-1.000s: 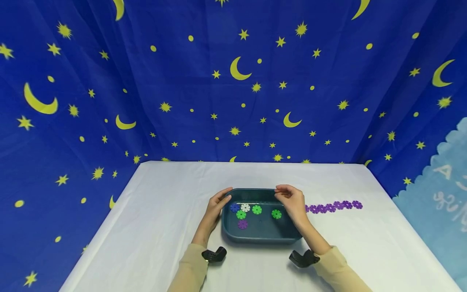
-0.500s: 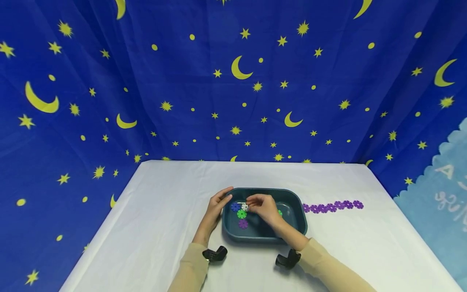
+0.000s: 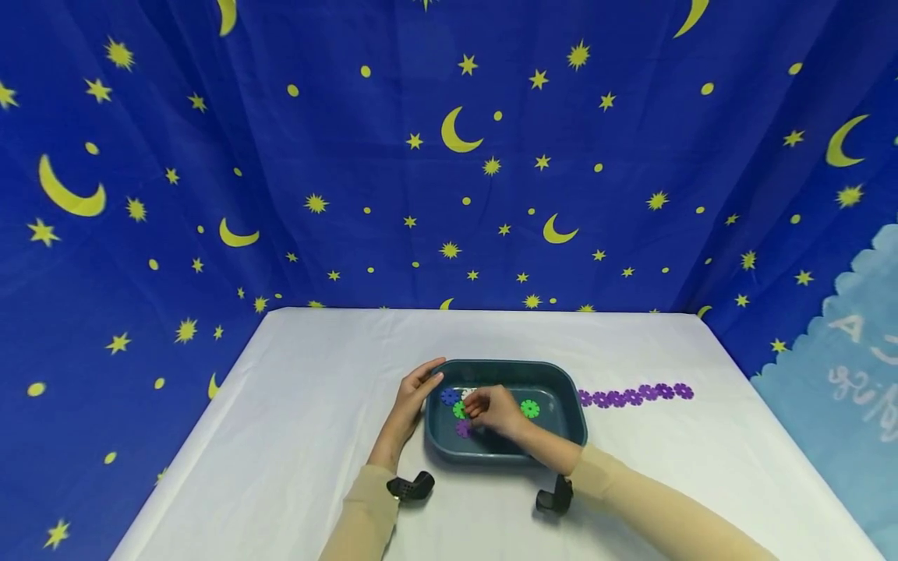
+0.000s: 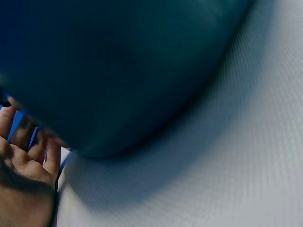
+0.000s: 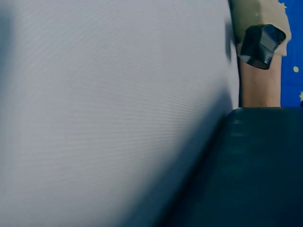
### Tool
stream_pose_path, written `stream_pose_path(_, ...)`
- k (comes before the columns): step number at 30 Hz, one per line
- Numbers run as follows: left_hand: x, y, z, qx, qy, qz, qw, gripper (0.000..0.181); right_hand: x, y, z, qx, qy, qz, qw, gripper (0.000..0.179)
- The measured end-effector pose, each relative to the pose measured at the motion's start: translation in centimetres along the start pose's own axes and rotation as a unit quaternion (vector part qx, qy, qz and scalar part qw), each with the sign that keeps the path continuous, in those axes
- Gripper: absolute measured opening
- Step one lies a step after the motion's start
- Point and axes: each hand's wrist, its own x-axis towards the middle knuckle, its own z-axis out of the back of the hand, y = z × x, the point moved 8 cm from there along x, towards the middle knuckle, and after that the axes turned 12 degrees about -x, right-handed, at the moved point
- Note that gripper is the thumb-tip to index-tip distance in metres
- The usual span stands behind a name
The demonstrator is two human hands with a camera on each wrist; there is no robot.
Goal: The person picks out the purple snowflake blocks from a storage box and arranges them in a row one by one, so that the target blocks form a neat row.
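Note:
A dark teal plastic tub (image 3: 505,460) holds flower-shaped plastic discs. In the head view, my left hand (image 3: 408,405) holds its left end, thumb at the rim and fingers along the outside; the left wrist view shows those fingers (image 4: 35,161) by the outer wall. My right hand (image 3: 496,410) is inside the tub, its loosely bent fingers apart from the thumb, close to a purple disc (image 3: 462,428) and a green disc (image 3: 459,409). Nearby are a blue disc (image 3: 449,397) and a partly covered white disc (image 3: 467,393). Another green disc (image 3: 529,408) lies right of the hand.
A row of several purple discs (image 3: 634,396) extends rightward from the tub on the white-covered table (image 3: 323,374). A blue curtain (image 3: 393,171) with yellow moons and stars stands behind. Each wrist carries a black device (image 3: 556,495).
My right hand has moved from the tub's right rim leftward over the discs, then slightly nearer toward the purple one. The left hand stays at the tub's left end.

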Motion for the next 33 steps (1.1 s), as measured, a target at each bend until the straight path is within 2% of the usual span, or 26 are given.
stream_pose_path(4,-0.6,-1.2,-0.6,0.002,-0.001,0.002,1.0,0.043,-0.1,0.3,-0.3,-0.021,0.012,0.0,0.9997,0.03)
stream_pose_path(7,-1.0,-2.1,-1.0,0.008,-0.004,0.003,1.0,0.043,-0.1,0.7,-0.3,-0.039,0.015,0.019,0.999,0.031)
stream_pose_path(10,-1.0,-2.3,-1.1,0.006,-0.008,0.004,0.9999,0.042,-0.2,1.0,-0.5,-0.048,0.024,0.036,0.9979,0.031)
stream_pose_path(17,0.1,-0.4,0.0,-0.009,-0.012,0.004,0.9999,0.04,-0.3,1.7,-1.2,-0.095,0.042,0.084,0.9911,0.035)
stream_pose_path(20,0.2,-0.1,0.1,-0.01,-0.013,-0.004,0.9999,0.042,-0.3,1.9,-1.3,-0.121,0.04,0.103,0.9864,0.036)
stream_pose_path(26,0.1,-0.1,0.1,-0.008,-0.014,-0.016,0.9997,0.041,-0.5,2.1,-1.3,-0.131,0.036,0.11,0.9846,0.036)
stream_pose_path(33,0.0,0.0,0.2,0.0,-0.021,-0.013,0.9997,0.039,-0.6,2.1,-1.3,-0.134,0.036,0.101,0.9852,0.032)
